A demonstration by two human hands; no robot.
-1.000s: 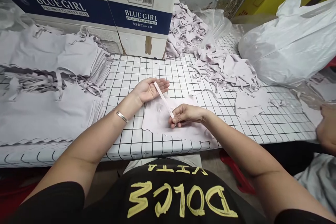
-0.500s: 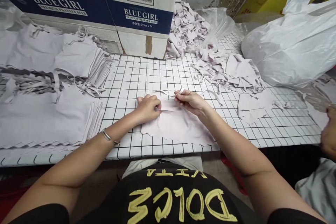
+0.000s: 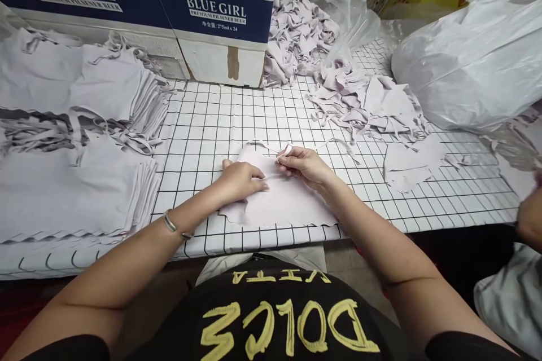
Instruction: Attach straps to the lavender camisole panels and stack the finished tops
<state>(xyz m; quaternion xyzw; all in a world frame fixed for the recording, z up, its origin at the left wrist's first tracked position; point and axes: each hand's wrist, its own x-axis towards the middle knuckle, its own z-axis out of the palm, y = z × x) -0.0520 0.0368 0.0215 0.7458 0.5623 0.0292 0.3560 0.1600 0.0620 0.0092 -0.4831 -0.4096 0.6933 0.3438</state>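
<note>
A pale pink fabric piece [image 3: 292, 206] lies on the table in front of me, its lower edge wavy. My left hand [image 3: 243, 181] rests on the left part of this piece, fingers stretched out flat. Between the thumb and fingers of my right hand [image 3: 302, 164] a thin pale strap [image 3: 284, 152] is pinched, just above the upper edge of the fabric. The strap runs leftward in an arc over the piece. Another strap end [image 3: 349, 152] trails on the table to the right of my right hand.
Stacked pale fabric pieces [image 3: 71, 192] with straps lie at left. Behind stands a beer carton [image 3: 224, 62]. Heaps of fabric [image 3: 368, 98] and a white plastic bag [image 3: 457, 62] occupy the right. Another person's hand [image 3: 531, 214] is at the right edge.
My left hand has loosened its pinch on the fabric and now lies flat on it, fingers extended. The right hand keeps the strap, shifted slightly left. The view has moved a little.
</note>
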